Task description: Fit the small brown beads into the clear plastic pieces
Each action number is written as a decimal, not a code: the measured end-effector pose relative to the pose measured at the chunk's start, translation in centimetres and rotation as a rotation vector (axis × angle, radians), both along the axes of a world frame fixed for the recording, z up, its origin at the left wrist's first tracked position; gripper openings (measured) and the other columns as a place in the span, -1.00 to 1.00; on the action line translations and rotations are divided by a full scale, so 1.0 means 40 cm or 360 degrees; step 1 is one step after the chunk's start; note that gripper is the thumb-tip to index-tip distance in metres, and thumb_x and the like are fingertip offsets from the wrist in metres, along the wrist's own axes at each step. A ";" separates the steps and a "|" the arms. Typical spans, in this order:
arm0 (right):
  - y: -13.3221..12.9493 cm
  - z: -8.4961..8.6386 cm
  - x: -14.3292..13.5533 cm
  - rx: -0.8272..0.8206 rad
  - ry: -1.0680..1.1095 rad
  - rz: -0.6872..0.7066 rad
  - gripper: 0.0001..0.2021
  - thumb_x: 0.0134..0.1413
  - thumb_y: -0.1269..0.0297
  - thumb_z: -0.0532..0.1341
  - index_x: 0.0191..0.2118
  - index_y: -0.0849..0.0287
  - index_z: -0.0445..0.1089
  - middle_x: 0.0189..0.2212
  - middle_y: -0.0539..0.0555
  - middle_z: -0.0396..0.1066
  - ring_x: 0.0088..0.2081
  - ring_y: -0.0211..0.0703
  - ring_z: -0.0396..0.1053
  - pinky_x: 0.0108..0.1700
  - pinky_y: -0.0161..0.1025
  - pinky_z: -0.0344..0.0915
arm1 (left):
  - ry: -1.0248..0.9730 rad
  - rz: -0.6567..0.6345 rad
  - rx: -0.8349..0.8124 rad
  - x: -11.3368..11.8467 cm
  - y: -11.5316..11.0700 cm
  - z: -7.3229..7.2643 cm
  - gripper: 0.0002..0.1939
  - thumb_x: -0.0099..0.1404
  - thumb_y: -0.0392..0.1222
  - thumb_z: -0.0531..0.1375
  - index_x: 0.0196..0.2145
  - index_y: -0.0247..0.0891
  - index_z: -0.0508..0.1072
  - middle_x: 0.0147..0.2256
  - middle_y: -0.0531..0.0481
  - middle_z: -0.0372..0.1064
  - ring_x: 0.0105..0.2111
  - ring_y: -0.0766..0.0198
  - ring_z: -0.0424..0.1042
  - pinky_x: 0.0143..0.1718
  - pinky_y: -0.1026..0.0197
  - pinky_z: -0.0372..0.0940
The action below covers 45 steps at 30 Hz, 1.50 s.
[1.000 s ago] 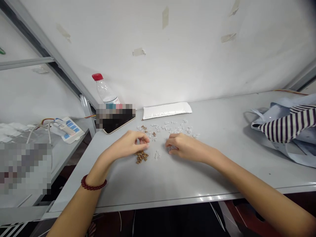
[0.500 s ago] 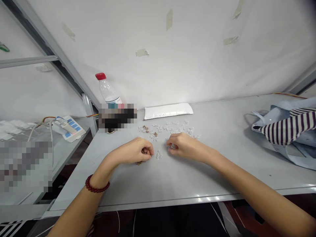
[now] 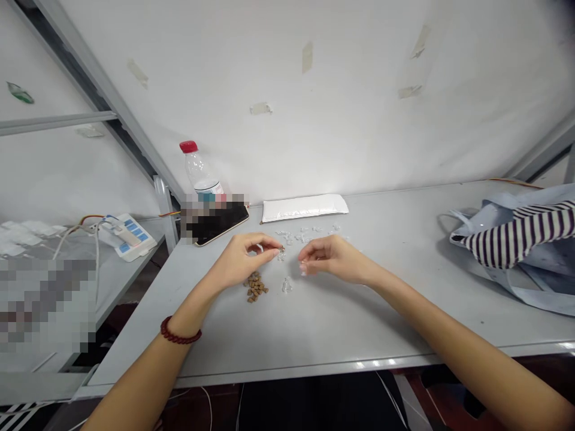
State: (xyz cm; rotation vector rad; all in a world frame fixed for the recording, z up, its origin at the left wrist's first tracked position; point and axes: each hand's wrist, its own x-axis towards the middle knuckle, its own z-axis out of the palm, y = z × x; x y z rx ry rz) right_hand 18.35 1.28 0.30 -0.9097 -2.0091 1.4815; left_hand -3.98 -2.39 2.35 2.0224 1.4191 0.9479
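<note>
My left hand (image 3: 245, 257) reaches over the table, thumb and forefinger pinched at a small brown pellet (image 3: 282, 248). Whether the pellet is off the table I cannot tell. Under its wrist side lies a heap of brown pellets (image 3: 256, 289). My right hand (image 3: 330, 258) is closed on a small clear plastic piece (image 3: 303, 268), partly hidden by the fingers. Between the hands, nearer to me, one clear plastic piece (image 3: 287, 285) stands alone. Other clear pieces (image 3: 303, 235) lie scattered behind the hands, some covered by the right hand.
A white padded packet (image 3: 305, 207) lies along the wall. At the back left are a phone (image 3: 222, 222) and a red-capped bottle (image 3: 197, 170). A striped, light-blue cloth bag (image 3: 516, 245) sits at the right. A power strip (image 3: 130, 236) is beyond the left edge.
My left hand has moved from above the pellet heap, away from me and right, to the brown bit, uncovering the heap. A clear piece now shows in my right fingers. The view has shifted slightly.
</note>
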 end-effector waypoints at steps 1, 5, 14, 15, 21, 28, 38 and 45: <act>-0.001 0.001 -0.001 -0.0168 0.0119 -0.0015 -0.89 -0.03 0.30 0.30 -0.33 0.18 0.45 -0.48 0.02 0.48 -0.41 -0.23 0.41 -0.23 -0.18 0.34 | -0.0045 0.0008 0.0016 0.003 -0.003 0.001 -0.86 0.18 -0.16 0.22 -0.34 -0.22 0.56 -0.33 -0.04 0.53 -0.32 0.20 0.46 -0.31 0.20 0.33; -0.009 -0.004 -0.012 -0.0514 0.0419 -0.0068 -0.82 0.04 0.26 0.29 -0.22 0.18 0.45 -0.40 0.03 0.52 -0.32 -0.25 0.46 -0.06 -0.16 0.32 | -0.0267 -0.0022 0.0031 0.028 -0.020 -0.003 -0.89 0.16 -0.18 0.26 -0.36 -0.24 0.55 -0.36 -0.04 0.52 -0.34 0.23 0.46 -0.30 0.20 0.36; -0.030 -0.003 -0.033 -0.0951 0.0637 -0.0069 -0.90 0.01 0.35 0.32 -0.33 0.25 0.46 -0.31 0.10 0.53 -0.17 -0.19 0.50 0.05 -0.21 0.33 | -0.0544 -0.0055 -0.0047 0.046 -0.019 -0.029 -0.91 0.14 -0.21 0.29 -0.41 -0.28 0.53 -0.38 -0.04 0.50 -0.32 0.24 0.47 -0.24 0.20 0.40; -0.031 -0.005 -0.034 -0.0958 0.0646 -0.0050 -0.90 0.01 0.35 0.32 -0.32 0.25 0.45 -0.30 0.11 0.53 -0.17 -0.19 0.50 0.03 -0.22 0.35 | -0.0570 -0.0054 -0.0059 0.045 -0.017 -0.031 -0.91 0.14 -0.21 0.29 -0.40 -0.28 0.54 -0.38 -0.04 0.50 -0.32 0.24 0.47 -0.24 0.20 0.40; -0.033 -0.023 -0.046 -0.0921 0.0727 -0.0065 -0.84 -0.03 0.34 0.35 -0.34 0.24 0.37 -0.33 0.11 0.52 -0.24 -0.18 0.52 -0.08 -0.24 0.40 | -0.0642 -0.0131 -0.0132 0.045 -0.013 -0.034 -0.91 0.14 -0.21 0.29 -0.41 -0.29 0.55 -0.35 -0.06 0.51 -0.31 0.25 0.47 -0.22 0.20 0.40; -0.033 -0.020 -0.050 -0.0871 0.0762 -0.0133 -0.78 -0.08 0.33 0.37 -0.39 0.19 0.28 -0.40 0.06 0.51 -0.28 -0.18 0.52 -0.14 -0.25 0.39 | -0.0578 -0.0125 -0.0174 0.046 -0.012 -0.037 -0.88 0.13 -0.18 0.29 -0.45 -0.30 0.52 -0.34 -0.07 0.49 -0.29 0.23 0.46 -0.20 0.18 0.38; -0.023 -0.044 -0.058 -0.0512 0.0500 -0.0130 -0.91 -0.03 0.37 0.28 -0.38 0.21 0.35 -0.45 0.06 0.48 -0.39 -0.20 0.48 -0.23 -0.18 0.36 | -0.0557 -0.0097 -0.0413 0.050 0.006 -0.058 -0.82 0.15 -0.11 0.27 -0.33 -0.27 0.53 -0.36 -0.03 0.53 -0.35 0.22 0.50 -0.28 0.18 0.39; -0.028 -0.031 -0.054 -0.0437 0.0456 -0.0258 -0.87 -0.11 0.37 0.32 -0.37 0.18 0.38 -0.40 0.04 0.47 -0.32 -0.22 0.42 -0.31 -0.25 0.28 | -0.0804 0.0216 -0.0322 0.051 0.004 -0.060 -0.80 -0.01 -0.15 0.38 -0.44 -0.30 0.53 -0.40 -0.04 0.52 -0.35 0.23 0.48 -0.24 0.19 0.38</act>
